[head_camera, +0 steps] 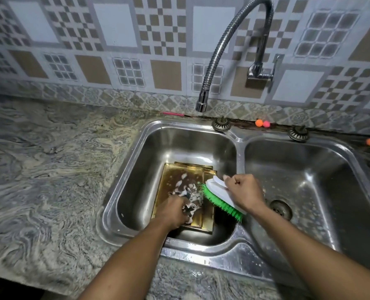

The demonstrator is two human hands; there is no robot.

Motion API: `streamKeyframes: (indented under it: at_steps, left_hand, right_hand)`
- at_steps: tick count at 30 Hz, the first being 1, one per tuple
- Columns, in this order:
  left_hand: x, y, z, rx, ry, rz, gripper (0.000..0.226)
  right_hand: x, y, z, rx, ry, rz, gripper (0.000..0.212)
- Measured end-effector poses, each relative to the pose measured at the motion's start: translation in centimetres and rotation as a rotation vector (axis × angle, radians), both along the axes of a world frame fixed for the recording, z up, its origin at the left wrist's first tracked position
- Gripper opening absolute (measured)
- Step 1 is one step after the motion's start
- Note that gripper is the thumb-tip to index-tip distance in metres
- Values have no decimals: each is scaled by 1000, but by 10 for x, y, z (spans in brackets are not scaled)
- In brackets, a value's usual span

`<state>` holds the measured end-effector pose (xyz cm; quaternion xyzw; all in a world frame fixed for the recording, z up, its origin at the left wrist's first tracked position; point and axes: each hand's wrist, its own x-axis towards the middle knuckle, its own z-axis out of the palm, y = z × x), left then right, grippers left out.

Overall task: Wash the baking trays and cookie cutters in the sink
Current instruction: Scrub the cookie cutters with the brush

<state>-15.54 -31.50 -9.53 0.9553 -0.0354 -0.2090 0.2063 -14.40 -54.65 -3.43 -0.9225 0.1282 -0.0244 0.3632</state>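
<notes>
1. I'm seeing baking trays [175,176]: gold, stacked flat in L basin of sink [134,161].
2. Cookie cutters [190,191]: lying soapy on top tray. L hand [173,213] is curling round one.
3. R hand [244,192] is gripping brush [218,199], green bristles tilting over trays.
4. Tap [202,100] is hanging above L basin; worktop [50,169] to L.

two hands [173,211] [245,192], one brush [217,197], two basins [136,182] [313,169]

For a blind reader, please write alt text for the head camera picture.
A right hand holds a green brush over gold baking trays in the left basin of a steel sink, while the left hand grips metal cookie cutters on them. No water runs from the tap.
</notes>
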Motion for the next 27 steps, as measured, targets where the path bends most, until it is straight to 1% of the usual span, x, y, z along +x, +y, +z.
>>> streamKeyframes:
  at_steps: [3, 5, 8, 10, 13, 16, 18, 21, 24, 27]
  left_hand:
    - [1, -6, -2, -16, -10, 7, 65]
    - [3, -9, 1, -8, -50, -5, 63]
    - [8, -13, 9, -18, -153, 13, 51]
    - [12, -21, 16, -65, -222, 36, 40]
    - [17, -48, 33, -177, -355, 43, 27]
    - [22, -94, 55, -271, -500, 0, 21]
    - [22, -131, 65, -315, -544, -34, 20]
    - [21, -188, 63, -371, -483, -115, 26]
    - [20, -237, 38, -311, -288, -204, 43]
    - [29, -268, 1, -239, -152, -190, 55]
  right_hand:
    - [1, -10, -4, 40, 31, -36, 55]
    - [2, -19, -6, 70, 35, -42, 54]
    - [1, -35, 0, 97, 51, -78, 54]
    - [1, -51, 5, 120, 34, -108, 54]
    - [1, -82, 14, 181, -17, -224, 53]
    - [-2, -119, 26, 169, -32, -333, 53]
    - [-4, -148, 27, 168, -35, -384, 53]
    - [-10, -189, 17, 188, -25, -405, 49]
    - [-17, -225, 1, 196, -6, -397, 46]
    - [-17, -253, -19, 216, 41, -389, 40]
